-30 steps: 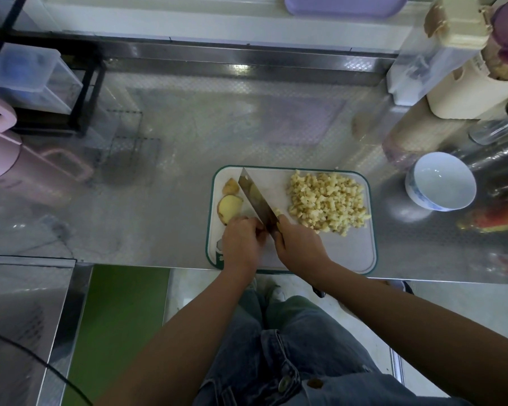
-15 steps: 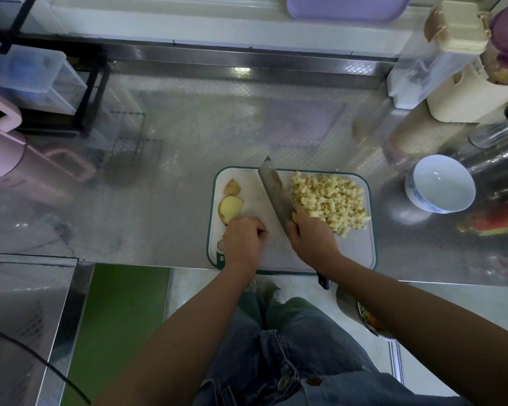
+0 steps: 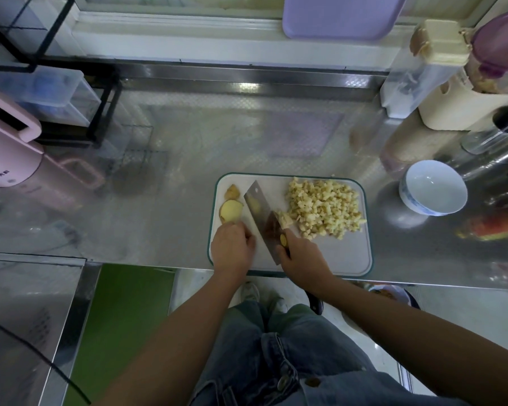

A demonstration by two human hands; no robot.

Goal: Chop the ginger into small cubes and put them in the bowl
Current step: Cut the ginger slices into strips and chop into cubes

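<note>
Two ginger pieces (image 3: 230, 210) lie just beyond the left grip (image 3: 232, 244).

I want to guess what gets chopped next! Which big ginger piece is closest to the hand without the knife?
The bigger piece with the pale cut face, right beside the left hand. The smaller brown knob lies beyond it, farther away.

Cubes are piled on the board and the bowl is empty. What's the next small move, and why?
Probably draw the ginger slice under the knife with the left hand: it and a knob lie uncut on the board, so the bowl can wait.
</note>
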